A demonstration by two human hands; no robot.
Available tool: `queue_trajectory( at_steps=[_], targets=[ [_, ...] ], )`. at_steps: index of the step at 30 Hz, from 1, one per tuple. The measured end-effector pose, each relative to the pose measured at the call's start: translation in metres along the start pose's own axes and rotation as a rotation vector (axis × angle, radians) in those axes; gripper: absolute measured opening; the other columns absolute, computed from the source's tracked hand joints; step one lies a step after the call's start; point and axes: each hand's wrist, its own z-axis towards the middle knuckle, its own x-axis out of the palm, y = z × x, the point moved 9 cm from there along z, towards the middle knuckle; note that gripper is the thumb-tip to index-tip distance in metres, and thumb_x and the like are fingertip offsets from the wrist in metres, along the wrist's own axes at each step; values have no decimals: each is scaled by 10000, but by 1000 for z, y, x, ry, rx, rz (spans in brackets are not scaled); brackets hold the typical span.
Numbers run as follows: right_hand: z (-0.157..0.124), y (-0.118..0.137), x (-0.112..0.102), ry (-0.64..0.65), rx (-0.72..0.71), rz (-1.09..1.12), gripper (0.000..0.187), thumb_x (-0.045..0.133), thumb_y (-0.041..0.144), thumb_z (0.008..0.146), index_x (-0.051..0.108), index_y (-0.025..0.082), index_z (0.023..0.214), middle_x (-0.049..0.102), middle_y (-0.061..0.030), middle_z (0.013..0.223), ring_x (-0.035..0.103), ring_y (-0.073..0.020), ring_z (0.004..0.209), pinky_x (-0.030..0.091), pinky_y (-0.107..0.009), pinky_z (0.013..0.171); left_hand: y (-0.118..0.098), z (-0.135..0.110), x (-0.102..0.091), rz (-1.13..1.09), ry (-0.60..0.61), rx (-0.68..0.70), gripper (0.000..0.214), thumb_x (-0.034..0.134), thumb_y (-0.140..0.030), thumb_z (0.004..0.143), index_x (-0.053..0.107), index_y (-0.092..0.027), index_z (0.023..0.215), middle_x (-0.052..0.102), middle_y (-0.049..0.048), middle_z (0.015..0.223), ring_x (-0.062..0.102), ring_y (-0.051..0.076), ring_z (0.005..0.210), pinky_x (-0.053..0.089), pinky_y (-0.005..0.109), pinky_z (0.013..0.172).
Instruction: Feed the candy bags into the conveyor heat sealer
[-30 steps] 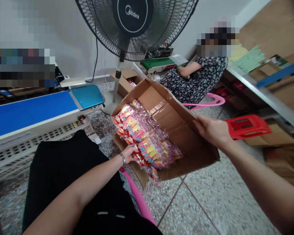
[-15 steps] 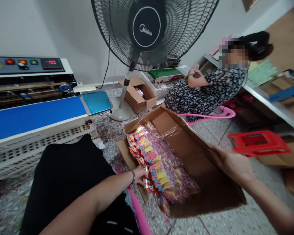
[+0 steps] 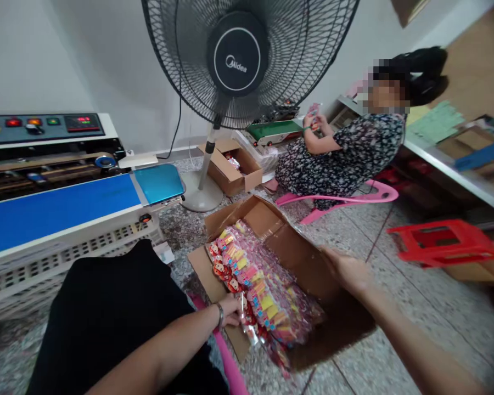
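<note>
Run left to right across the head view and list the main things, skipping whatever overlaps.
Flat blue conveyor belt → glossy teal plate → bare left hand at the shiny, colourful plastic packets → bare right hand on the edge of the large brown cardboard box → red plastic stool.

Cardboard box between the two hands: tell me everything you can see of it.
The cardboard box is plain brown and oblong, open-topped and tilted toward the wearer, with a flap splayed out on its left side. A shiny strip like clear tape crosses an inner wall. Colourful packets in clear wrap fill its left part. The right hand holds the right wall's rim; the left hand is at the packets along the left edge. Whether its base touches the floor is hidden.
</note>
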Motion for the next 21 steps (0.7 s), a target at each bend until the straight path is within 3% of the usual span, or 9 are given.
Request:
queue_trajectory(
  at_steps=[5, 9, 12, 17, 19, 21],
  targets=[
    [3, 6, 18, 40, 17, 17, 367, 344, 341, 899, 472, 310, 1241, 656, -57, 1064, 662, -203, 755, 455, -265, 565, 2, -7, -17, 98, -102, -59, 250, 589, -139, 669, 498, -209, 891, 520, -47, 576, 464, 107, 471, 449, 300, 550],
    [12, 7, 22, 121, 36, 66, 362, 345, 346, 895, 480, 266, 1221, 649, -77, 1069, 652, -215, 805, 454, -284, 631, -1, -14, -33, 211, -178, -85, 265, 532, -276, 813, 518, -163, 1052, 593, 35, 869, 566, 138, 673, 490, 323, 605],
    [21, 0, 32, 173, 103, 99, 377, 349, 308, 890, 454, 247, 1247, 635, -94, 1099, 641, -224, 866, 452, -294, 669, -9, -19, -44, 314, -242, -64, 331, 508, -332, 833, 515, -155, 1112, 567, 81, 1068, 582, 180, 855, 506, 371, 704],
    [36, -13, 60, 220, 245, 141, 402, 308, 250, 896, 434, 278, 1277, 635, -96, 1096, 638, -240, 890, 461, -313, 675, -30, -30, -58, 540, -363, 48, 388, 453, -236, 851, 406, -158, 1228, 605, 61, 931, 605, 162, 778, 502, 323, 673],
    [40, -16, 67, 222, 281, 163, 404, 309, 256, 898, 433, 282, 1281, 637, -101, 1089, 635, -239, 901, 463, -314, 686, -42, -35, -60, 649, -406, 141, 508, 448, -125, 802, 320, -154, 1292, 611, 68, 944, 603, 173, 870, 475, 307, 766],
    [43, -17, 71, 220, 295, 184, 402, 312, 281, 901, 435, 279, 1283, 640, -109, 1075, 631, -238, 915, 463, -310, 696, -53, -41, -56, 758, -422, 249, 636, 480, -54, 722, 288, -160, 1320, 577, 92, 1101, 540, 187, 1047, 398, 287, 906]
  ],
)
